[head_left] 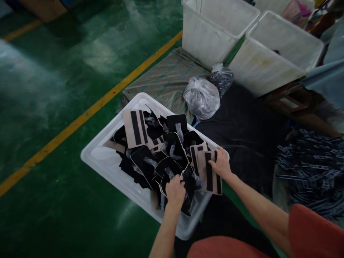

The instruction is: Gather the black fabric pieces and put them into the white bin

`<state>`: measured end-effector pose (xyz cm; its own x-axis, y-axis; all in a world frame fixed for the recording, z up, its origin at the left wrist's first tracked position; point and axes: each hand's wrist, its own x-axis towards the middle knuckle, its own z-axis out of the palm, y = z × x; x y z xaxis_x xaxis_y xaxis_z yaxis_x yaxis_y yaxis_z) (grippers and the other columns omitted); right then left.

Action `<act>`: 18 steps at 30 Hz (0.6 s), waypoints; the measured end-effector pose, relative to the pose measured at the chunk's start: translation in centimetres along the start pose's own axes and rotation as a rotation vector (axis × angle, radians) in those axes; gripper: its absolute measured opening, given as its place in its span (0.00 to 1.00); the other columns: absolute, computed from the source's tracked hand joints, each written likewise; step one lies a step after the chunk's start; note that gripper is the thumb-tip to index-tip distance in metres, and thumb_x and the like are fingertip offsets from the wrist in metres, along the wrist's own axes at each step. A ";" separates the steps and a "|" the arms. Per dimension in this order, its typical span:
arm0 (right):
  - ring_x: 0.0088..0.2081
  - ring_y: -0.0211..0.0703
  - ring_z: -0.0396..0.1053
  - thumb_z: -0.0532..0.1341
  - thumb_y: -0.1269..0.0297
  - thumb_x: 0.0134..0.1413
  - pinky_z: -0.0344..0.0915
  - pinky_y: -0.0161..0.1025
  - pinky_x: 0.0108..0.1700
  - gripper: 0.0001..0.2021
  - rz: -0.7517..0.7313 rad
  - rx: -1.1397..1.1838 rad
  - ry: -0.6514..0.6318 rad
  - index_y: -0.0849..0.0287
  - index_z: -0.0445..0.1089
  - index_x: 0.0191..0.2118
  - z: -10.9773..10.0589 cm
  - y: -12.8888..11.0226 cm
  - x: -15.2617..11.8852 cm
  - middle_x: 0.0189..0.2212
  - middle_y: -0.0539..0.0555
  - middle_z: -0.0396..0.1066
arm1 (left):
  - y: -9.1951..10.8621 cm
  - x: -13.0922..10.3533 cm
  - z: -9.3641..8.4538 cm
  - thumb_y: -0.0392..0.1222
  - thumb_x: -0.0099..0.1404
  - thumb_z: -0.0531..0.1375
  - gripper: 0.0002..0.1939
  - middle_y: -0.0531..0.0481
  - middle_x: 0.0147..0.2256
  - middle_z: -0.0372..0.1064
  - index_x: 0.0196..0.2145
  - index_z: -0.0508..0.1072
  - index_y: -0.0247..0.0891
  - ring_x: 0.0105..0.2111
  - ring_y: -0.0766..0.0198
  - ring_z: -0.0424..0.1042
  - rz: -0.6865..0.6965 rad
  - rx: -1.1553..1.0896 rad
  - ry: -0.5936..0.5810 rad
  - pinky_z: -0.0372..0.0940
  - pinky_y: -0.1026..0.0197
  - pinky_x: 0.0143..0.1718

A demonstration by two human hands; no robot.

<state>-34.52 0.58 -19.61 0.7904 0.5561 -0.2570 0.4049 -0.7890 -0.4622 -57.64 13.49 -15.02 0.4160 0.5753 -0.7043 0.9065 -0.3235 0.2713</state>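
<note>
A white plastic bin (107, 163) sits on the floor, heaped with several flat black pads (174, 143) and tan pieces bearing black strips (135, 129). My left hand (175, 191) is closed on a black pad at the near side of the heap. My right hand (221, 163) grips a tan piece with black strips (211, 179) at the bin's right rim, holding it by its upper edge.
Two big empty white tubs (215, 32) (271, 57) stand at the back. Two tied plastic bags (201, 97) lie on a grey-wrapped bundle (166, 77). A pile of dark straps (314, 172) lies at right. A yellow line (88, 113) crosses the green floor.
</note>
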 end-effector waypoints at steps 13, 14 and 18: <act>0.45 0.54 0.75 0.72 0.54 0.35 0.71 0.50 0.50 0.43 0.287 0.350 -0.296 0.65 0.61 0.60 2.5 -1.0 1.9 0.45 0.63 0.75 | -5.1 -2.9 -9.7 0.46 0.60 0.61 0.09 0.54 0.29 0.76 0.33 0.78 0.40 0.32 0.62 0.72 -0.117 -0.650 0.301 0.64 0.62 0.36; 0.47 0.54 0.74 0.72 0.54 0.34 0.69 0.51 0.52 0.44 0.261 0.333 -0.298 0.64 0.62 0.60 2.5 -1.3 2.1 0.47 0.64 0.74 | -6.2 -2.9 -11.0 0.47 0.59 0.62 0.10 0.54 0.29 0.76 0.34 0.78 0.40 0.32 0.62 0.72 -0.158 -0.668 0.374 0.65 0.62 0.35; 0.49 0.56 0.72 0.69 0.55 0.35 0.64 0.54 0.57 0.39 0.161 0.267 -0.289 0.63 0.66 0.57 1.6 -2.7 1.9 0.48 0.63 0.74 | -12.4 -0.5 -15.1 0.50 0.55 0.65 0.16 0.54 0.29 0.76 0.37 0.79 0.37 0.32 0.61 0.72 -0.352 -0.675 0.740 0.66 0.62 0.34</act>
<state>-34.85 4.17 -20.21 0.6567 0.5117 -0.5540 0.1233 -0.7975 -0.5905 -67.98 28.51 -8.14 -0.1439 0.9429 -0.3005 0.7422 0.3037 0.5974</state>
